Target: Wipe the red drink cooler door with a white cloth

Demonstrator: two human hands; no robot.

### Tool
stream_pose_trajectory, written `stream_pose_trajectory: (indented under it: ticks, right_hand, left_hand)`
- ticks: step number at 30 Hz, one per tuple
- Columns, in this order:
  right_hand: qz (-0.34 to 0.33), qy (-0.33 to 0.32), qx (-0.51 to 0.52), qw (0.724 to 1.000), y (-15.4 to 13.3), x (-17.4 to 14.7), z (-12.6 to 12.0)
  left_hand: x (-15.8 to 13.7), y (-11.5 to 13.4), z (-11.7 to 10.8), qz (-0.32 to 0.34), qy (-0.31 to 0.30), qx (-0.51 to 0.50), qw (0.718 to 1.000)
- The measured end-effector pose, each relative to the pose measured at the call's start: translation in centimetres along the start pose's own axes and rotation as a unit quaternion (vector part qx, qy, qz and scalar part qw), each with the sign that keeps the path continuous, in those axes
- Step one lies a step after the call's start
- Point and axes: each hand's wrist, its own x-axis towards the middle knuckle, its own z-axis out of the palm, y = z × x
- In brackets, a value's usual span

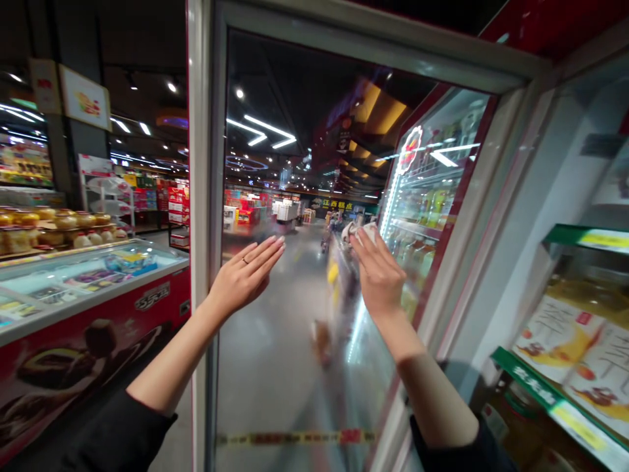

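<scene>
A glass door [295,282] in a pale metal frame stands swung out in front of me. My left hand [248,269] is at the left part of the pane, its fingers stretched out together and a ring on one of them. It holds nothing; whether it touches the glass I cannot tell. On the right of the pane, my right hand [383,269] presses a crumpled white cloth [350,231] against the glass under its fingers. Most of the cloth is hidden behind that hand.
Right of the door, fridge shelves carry cartons with fruit pictures [560,334] behind green price rails [523,377]. At left stands a red chest freezer [162,298] with jars [66,219] behind it. A yellow-red strip [295,438] crosses the low pane.
</scene>
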Motion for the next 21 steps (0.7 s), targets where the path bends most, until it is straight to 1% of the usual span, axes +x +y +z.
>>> stream_pose_trajectory:
  ticks: [2,5,6,8,10,12,14,16,18,21]
  right_hand:
    - [-0.035,-0.018,-0.001,0.999,-0.9,0.3,0.2]
    - [-0.06,-0.019,-0.014,0.998,-0.7,0.1,-0.2]
    - [-0.057,-0.016,-0.018,0.998,-0.5,0.0,-0.3]
    - [-0.03,0.0,-0.027,0.999,0.0,0.0,-0.2]
    - [0.004,0.021,-0.035,0.999,-0.2,0.3,0.5]
    - [0.02,0.027,-0.033,0.999,-1.0,1.0,1.8]
    - [0.018,0.015,-0.023,0.999,-2.2,1.6,3.0]
    - [0.012,-0.007,-0.012,1.0,-3.1,1.7,3.7]
    - [0.002,-0.029,-0.006,1.0,-3.2,1.3,3.7]
    - [-0.018,-0.074,-0.004,0.997,-2.4,0.0,3.1]
  left_hand:
    - [-0.1,-0.4,0.6,0.003,0.005,-0.001,1.0]
    - [-0.1,-0.8,1.4,0.011,0.021,0.002,1.0]
    - [-0.1,-1.0,1.7,0.013,0.025,0.002,1.0]
    - [-0.2,-1.2,2.3,0.015,0.028,-0.004,0.999]
    - [-0.2,-1.5,3.0,0.012,0.028,-0.018,0.999]
    - [-0.3,-1.8,3.6,0.007,0.027,-0.034,0.999]
    - [-0.5,-2.2,4.3,0.005,0.027,-0.044,0.999]
    - [-0.6,-2.5,5.2,0.007,0.029,-0.049,0.998]
    - [-0.6,-2.9,6.3,0.012,0.032,-0.054,0.998]
    - [-0.5,-3.3,7.9,0.017,0.038,-0.067,0.997]
